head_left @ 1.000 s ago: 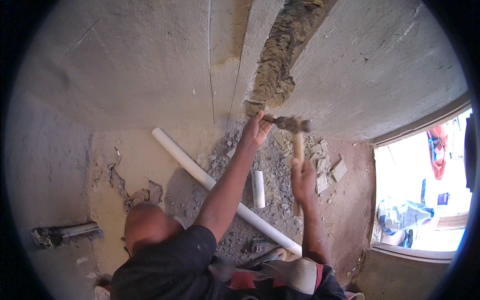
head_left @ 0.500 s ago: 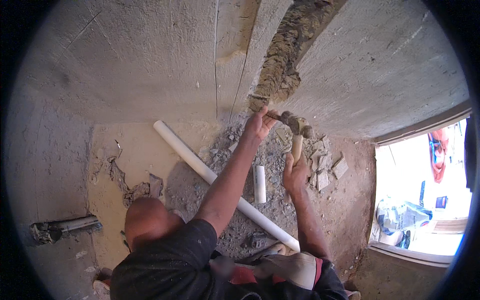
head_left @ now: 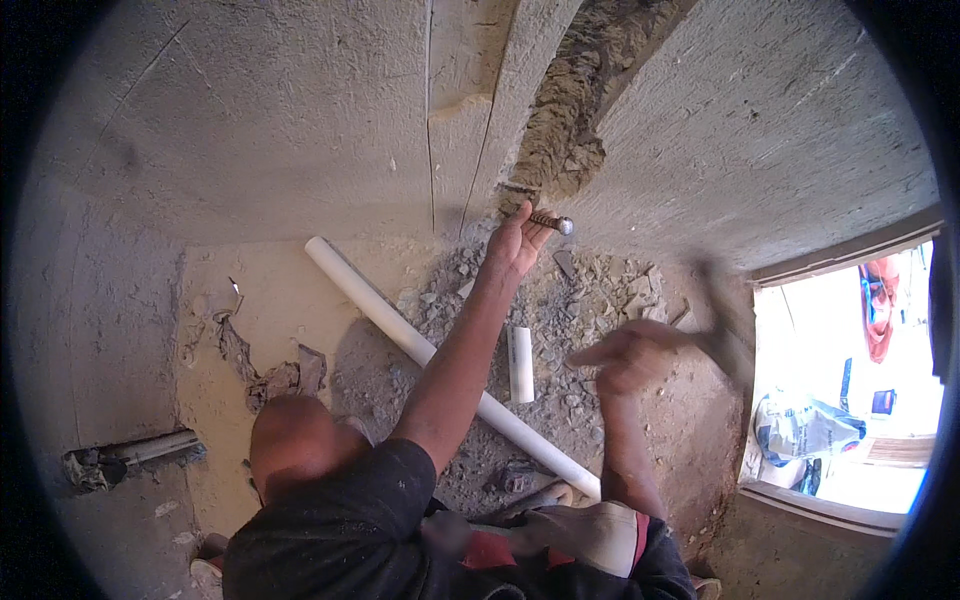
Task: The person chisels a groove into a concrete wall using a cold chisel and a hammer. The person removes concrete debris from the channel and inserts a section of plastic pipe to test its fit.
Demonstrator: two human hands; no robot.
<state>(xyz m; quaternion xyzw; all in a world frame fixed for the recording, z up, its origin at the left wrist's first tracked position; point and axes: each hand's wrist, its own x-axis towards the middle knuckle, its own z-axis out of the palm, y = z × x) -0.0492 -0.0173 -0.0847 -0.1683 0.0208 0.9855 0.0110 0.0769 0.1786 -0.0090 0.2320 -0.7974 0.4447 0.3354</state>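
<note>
My left hand (head_left: 515, 245) is closed on a metal chisel (head_left: 548, 220), its tip at the lower end of a rough, chipped channel (head_left: 570, 120) in the grey wall (head_left: 300, 130); the chisel's round struck end points to the right. My right hand (head_left: 632, 355) grips the wooden handle of a hammer (head_left: 725, 320); both are smeared by motion, with the hammer head off to the right of the chisel and apart from it.
A long white pipe (head_left: 370, 302) lies diagonally on the rubble-strewn floor (head_left: 660, 440) beside a short white piece (head_left: 520, 365). Another pipe (head_left: 158, 449) sits in a cavity at left. A bright opening (head_left: 810, 330) at right shows a bag (head_left: 805, 432) and other items.
The hammer has swung away to the right from the chisel's end, uncovering it, and my right hand has moved rightward with it. My left hand has shifted slightly upward.
</note>
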